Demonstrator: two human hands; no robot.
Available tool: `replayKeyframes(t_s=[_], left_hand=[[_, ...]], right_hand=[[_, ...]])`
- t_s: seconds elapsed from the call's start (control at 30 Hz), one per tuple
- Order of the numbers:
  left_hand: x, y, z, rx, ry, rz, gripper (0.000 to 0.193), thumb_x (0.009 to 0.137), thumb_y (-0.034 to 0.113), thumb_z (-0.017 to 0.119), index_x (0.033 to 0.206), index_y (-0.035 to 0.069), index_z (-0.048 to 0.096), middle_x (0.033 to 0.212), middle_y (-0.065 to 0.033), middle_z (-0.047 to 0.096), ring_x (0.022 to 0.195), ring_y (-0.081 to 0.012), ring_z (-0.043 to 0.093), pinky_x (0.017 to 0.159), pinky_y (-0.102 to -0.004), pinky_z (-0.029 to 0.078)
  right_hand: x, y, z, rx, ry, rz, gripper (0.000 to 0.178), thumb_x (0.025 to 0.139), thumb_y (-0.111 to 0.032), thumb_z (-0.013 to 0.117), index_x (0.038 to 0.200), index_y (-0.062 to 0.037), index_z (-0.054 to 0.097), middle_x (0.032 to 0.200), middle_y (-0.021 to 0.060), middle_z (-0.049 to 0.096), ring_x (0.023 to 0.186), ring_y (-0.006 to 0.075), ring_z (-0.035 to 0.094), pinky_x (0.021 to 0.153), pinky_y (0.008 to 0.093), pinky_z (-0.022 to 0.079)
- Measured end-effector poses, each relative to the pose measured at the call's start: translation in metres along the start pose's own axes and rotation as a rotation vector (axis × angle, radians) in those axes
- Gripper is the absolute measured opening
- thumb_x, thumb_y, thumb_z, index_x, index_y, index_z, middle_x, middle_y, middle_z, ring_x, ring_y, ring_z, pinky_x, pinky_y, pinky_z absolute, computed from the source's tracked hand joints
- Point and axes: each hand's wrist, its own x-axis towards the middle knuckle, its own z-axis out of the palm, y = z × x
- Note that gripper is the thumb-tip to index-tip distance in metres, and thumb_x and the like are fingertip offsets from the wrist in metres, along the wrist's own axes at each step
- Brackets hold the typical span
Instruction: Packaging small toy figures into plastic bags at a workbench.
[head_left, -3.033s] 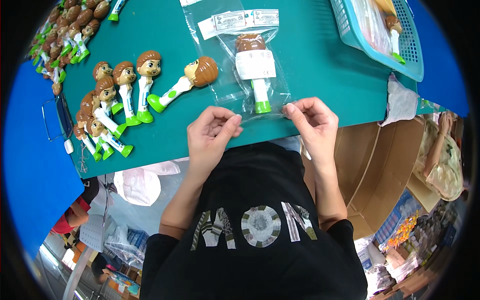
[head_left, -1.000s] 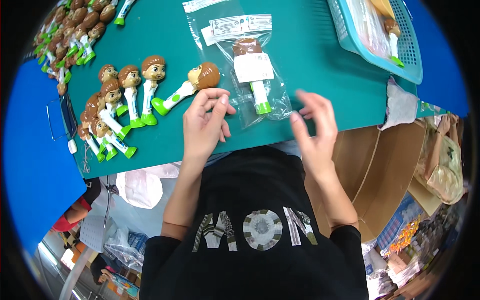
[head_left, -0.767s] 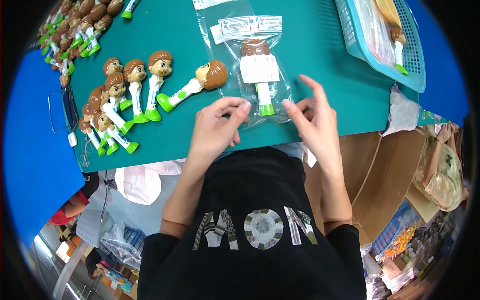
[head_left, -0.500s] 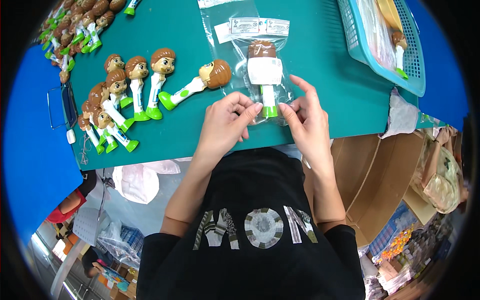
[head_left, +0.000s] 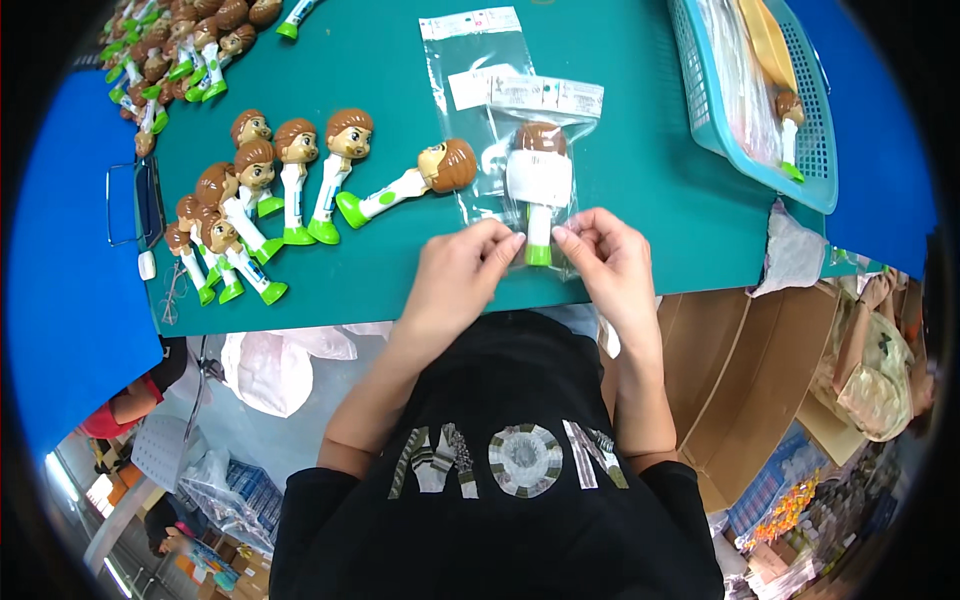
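Note:
In front of me lies a clear plastic bag (head_left: 549, 98) with a printed header strip. Inside it is a toy figure (head_left: 541, 138) with brown hair, a white body and green feet, and a white label covers its middle. My left hand (head_left: 462, 278) pinches the bag's near left edge beside the feet. My right hand (head_left: 612, 262) pinches the opposite edge with its fingers curled. Another clear bag (head_left: 475, 45) lies flat, partly under the first. A loose toy figure (head_left: 408, 184) rests on its side left of the bags, its head toward them.
Several toy figures (head_left: 290, 180) lie grouped on the green table (head_left: 620, 120) at left, with a larger heap (head_left: 165, 55) at far left. A blue-green basket (head_left: 712, 120) holding plastic bags stands at right. Below the table's right edge is a cardboard box (head_left: 740, 370). Other people are nearby.
The bag with the figure has slid a little toward me. My right forefinger, stretched out before, is now curled in at the bag's edge. The whole view has shifted slightly.

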Motion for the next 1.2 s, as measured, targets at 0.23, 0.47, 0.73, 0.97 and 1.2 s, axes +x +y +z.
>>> replayKeyframes(t_s=[0.23,0.47,0.73,0.97,1.2], left_hand=[[-0.014,-0.008,-0.006,0.013,0.138,0.221,0.011,0.083,0.010,0.066,0.081,-0.001,0.063,0.063,-0.0025,0.059,0.053,-0.0050,0.052,0.047,-0.0190,0.040],[-0.010,-0.015,-0.028,0.131,0.196,0.370,0.008,0.081,0.007,0.067,0.084,-0.001,0.065,0.077,-0.0074,0.064,0.062,-0.0106,0.059,0.054,-0.0218,0.047],[0.002,-0.001,-0.056,0.575,0.542,0.608,0.030,0.071,0.005,0.072,0.100,0.003,0.062,0.093,-0.0103,0.061,0.088,-0.0261,0.057,0.072,-0.0352,0.048],[0.017,-0.011,-0.061,0.645,0.371,0.457,0.047,0.071,0.009,0.071,0.114,0.004,0.055,0.098,-0.0126,0.061,0.094,-0.0312,0.056,0.084,-0.0393,0.044],[0.024,-0.020,-0.066,0.326,0.568,0.233,0.050,0.077,0.017,0.073,0.120,0.002,0.054,0.093,-0.0126,0.064,0.075,-0.0185,0.063,0.065,-0.0299,0.051]], right_hand=[[-0.106,0.022,-0.133,0.330,0.522,-0.084,0.027,0.076,-0.010,0.069,0.100,0.0006,0.061,0.096,0.0089,0.061,0.082,0.0134,0.058,0.074,0.0256,0.046],[-0.270,0.243,-0.304,0.515,0.589,0.181,0.030,0.089,-0.020,0.059,0.115,-0.0065,0.051,0.088,0.0025,0.060,0.062,0.0036,0.049,0.045,0.0177,0.037],[-0.168,0.402,-0.258,0.334,0.478,0.782,0.015,0.085,-0.016,0.057,0.087,-0.0018,0.061,0.073,0.0043,0.060,0.052,0.0101,0.051,0.044,0.0205,0.037],[-0.130,0.431,-0.259,0.048,0.770,0.348,0.019,0.085,-0.017,0.059,0.095,-0.0019,0.064,0.077,0.0058,0.063,0.054,0.0103,0.051,0.049,0.0209,0.040],[-0.112,0.216,-0.217,0.052,1.408,-0.109,0.015,0.088,-0.016,0.061,0.094,-0.0032,0.064,0.067,0.0023,0.057,0.049,0.0042,0.042,0.043,0.0184,0.032]])
